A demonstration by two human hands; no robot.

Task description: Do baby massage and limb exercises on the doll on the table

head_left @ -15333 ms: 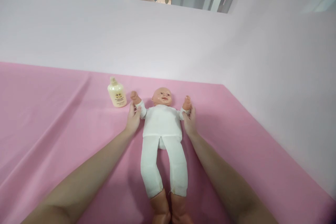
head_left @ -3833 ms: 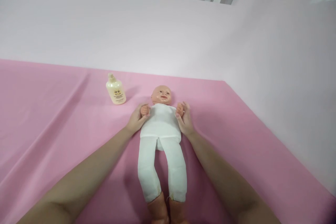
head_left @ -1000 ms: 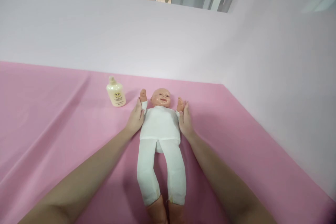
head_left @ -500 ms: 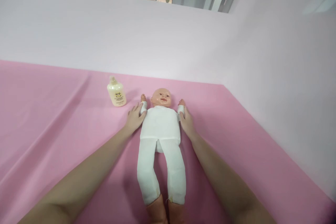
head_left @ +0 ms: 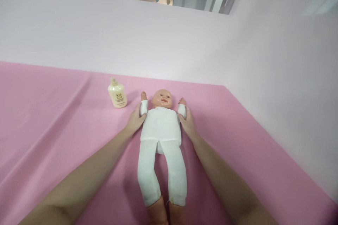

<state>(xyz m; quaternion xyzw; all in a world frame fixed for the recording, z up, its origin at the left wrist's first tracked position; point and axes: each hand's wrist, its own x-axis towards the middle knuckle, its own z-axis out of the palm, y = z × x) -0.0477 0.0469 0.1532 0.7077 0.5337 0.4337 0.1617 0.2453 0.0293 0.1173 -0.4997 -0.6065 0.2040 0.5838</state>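
Note:
A baby doll (head_left: pixel 161 126) in a white suit lies on its back on the pink sheet (head_left: pixel 52 119), head towards the wall. My left hand (head_left: pixel 135 121) wraps the doll's arm on the left side, just below its small hand. On the other side my right hand (head_left: pixel 188 123) grips the doll's other arm in the same way. Both doll arms point up beside the head. The doll's bare feet reach the bottom edge of the view.
A cream lotion bottle (head_left: pixel 117 93) stands on the sheet left of the doll's head, close to my left hand. A pale wall (head_left: pixel 158 42) rises behind the sheet and along the right side. The sheet stretches wide to the left.
Over the last second the doll's arms have been pressed down flat beside its head, and my hands have slid a little lower along the sleeves. Earlier the arms were folded on the chest.

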